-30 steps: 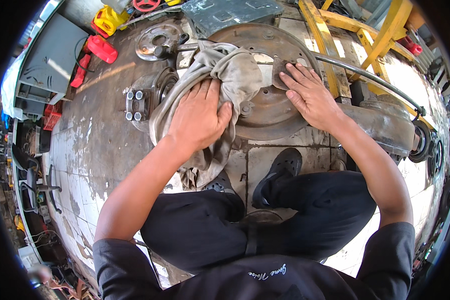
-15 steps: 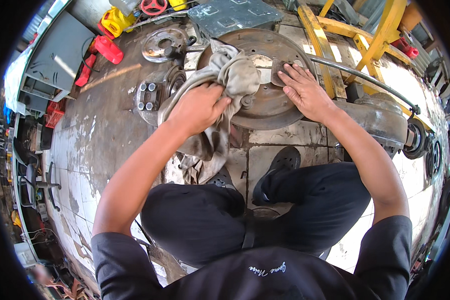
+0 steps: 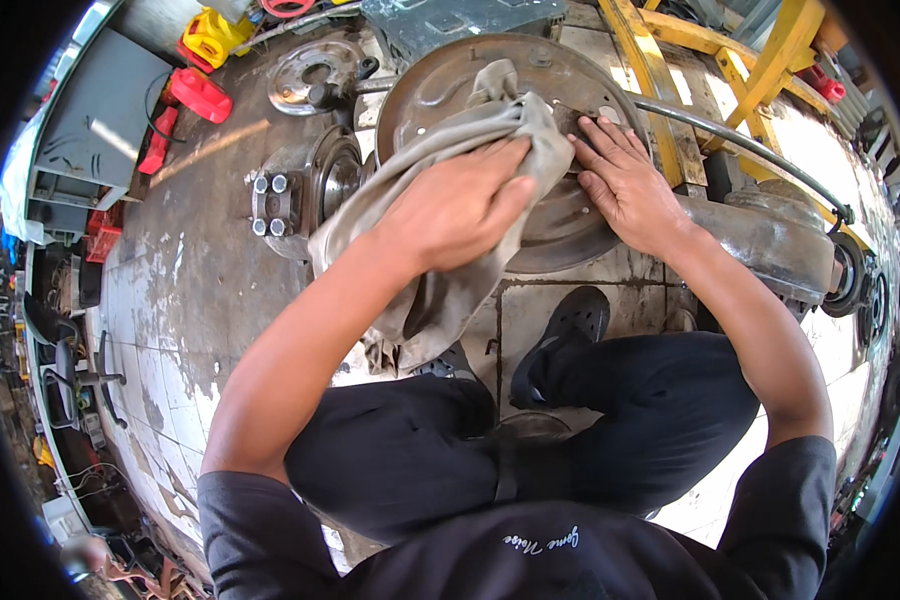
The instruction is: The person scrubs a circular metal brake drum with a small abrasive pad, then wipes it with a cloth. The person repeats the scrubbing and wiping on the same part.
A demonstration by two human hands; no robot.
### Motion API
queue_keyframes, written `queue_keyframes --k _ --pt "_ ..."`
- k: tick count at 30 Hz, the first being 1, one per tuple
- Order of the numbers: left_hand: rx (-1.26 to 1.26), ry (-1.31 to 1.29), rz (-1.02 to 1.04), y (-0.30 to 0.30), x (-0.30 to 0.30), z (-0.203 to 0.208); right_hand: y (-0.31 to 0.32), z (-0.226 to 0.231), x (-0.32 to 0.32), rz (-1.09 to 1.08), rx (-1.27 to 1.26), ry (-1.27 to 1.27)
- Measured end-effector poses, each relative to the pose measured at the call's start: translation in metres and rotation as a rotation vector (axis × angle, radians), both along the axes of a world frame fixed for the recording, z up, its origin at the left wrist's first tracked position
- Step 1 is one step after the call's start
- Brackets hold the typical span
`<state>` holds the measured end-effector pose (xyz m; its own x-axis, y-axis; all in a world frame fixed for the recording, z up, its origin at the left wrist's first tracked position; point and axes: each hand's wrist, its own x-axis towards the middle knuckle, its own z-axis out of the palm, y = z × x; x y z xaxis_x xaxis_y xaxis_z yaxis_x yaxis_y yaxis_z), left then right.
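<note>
My left hand point(image 3: 460, 215) is closed on a stained grey-beige rag point(image 3: 540, 135), pressing it onto a large round rusty metal plate point(image 3: 425, 95). Part of the cloth hangs below the plate's near edge. On the plate's right side lies my right hand point(image 3: 630, 190), palm down with its fingers stretched flat. A small dark patch point(image 3: 566, 117), perhaps a loose piece like sandpaper, shows by those fingertips; most of it is covered. The rag and both hands hide the plate's centre.
Left of the plate sits a metal hub end with large bolts point(image 3: 275, 205). A smaller round disc point(image 3: 315, 75) lies behind it. A yellow frame point(image 3: 660, 95) and a curved rod point(image 3: 750, 140) stand right, above a heavy axle housing point(image 3: 760, 245). A grey-green case point(image 3: 460, 28) is at the back.
My left hand has moved right and up across the plate, spreading the bunched rag over its middle. My right hand remains on the right side, its fingers slightly shifted. The view has shifted a little.
</note>
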<state>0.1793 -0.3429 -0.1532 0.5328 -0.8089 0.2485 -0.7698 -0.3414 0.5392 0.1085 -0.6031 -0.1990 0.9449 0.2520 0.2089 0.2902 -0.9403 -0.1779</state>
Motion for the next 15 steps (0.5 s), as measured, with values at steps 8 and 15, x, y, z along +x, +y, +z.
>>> queue_keyframes --k 8,15 --pt "0.018 -0.024 0.041 0.001 -0.004 -0.009 -0.003 0.001 0.001 0.038 -0.017 0.019" --pt "0.322 0.087 0.181 0.063 -0.041 0.012 -0.002 0.003 0.001 0.010 0.004 0.042"
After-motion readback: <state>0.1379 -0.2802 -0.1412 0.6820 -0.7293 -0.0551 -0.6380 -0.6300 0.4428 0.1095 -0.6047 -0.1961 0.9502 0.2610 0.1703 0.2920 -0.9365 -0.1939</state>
